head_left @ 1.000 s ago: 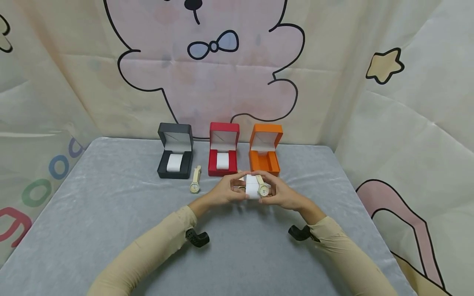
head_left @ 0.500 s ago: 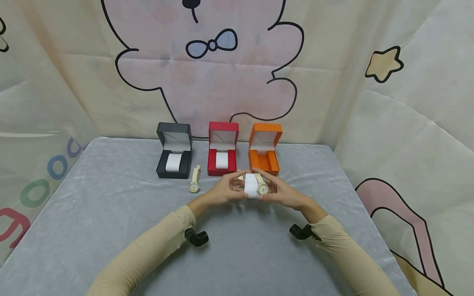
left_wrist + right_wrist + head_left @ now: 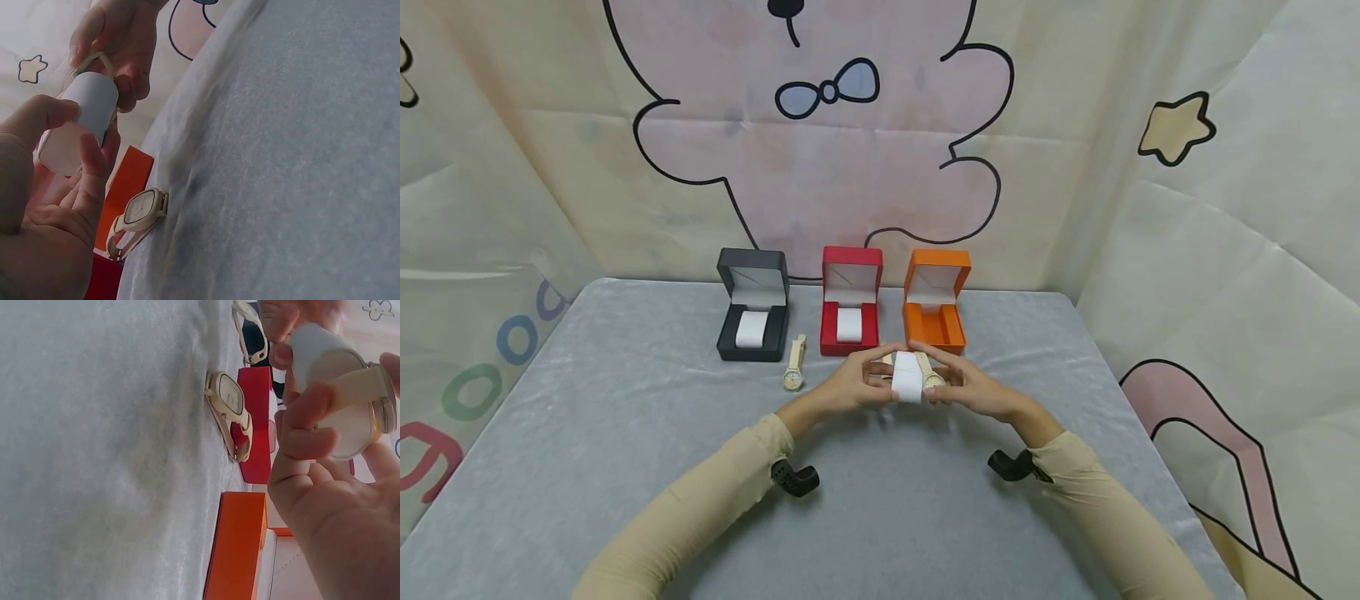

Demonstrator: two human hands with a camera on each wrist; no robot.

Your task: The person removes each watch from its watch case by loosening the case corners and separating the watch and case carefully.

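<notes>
In front of the boxes, both hands meet at a white watch cushion point(image 3: 907, 377). My left hand point(image 3: 859, 379) grips one end between thumb and fingers. A cream wristwatch point(image 3: 931, 377) sits at the other end, its strap looped partly around the cushion. My right hand point(image 3: 973, 387) pinches this watch, the thumb lying across its dial in the head view. The right wrist view shows the strap point(image 3: 359, 389) between thumb and fingers, with the watch case at the cushion's end. A second cream watch point(image 3: 228, 397) lies on the cloth just behind the hands, largely hidden by them in the head view.
Another cream watch point(image 3: 794, 365) lies on the grey cloth point(image 3: 880, 517) to the left. Three watch boxes stand open along the back: black point(image 3: 752, 337) and red point(image 3: 850, 340) with white cushions, orange point(image 3: 936, 329) with a bare compartment. A printed curtain point(image 3: 1037, 208) hangs behind.
My right thumb has moved over the watch dial, and the watch has turned slightly on the cushion, so less of its face shows. My left hand keeps its grip; the view shifts slightly.
</notes>
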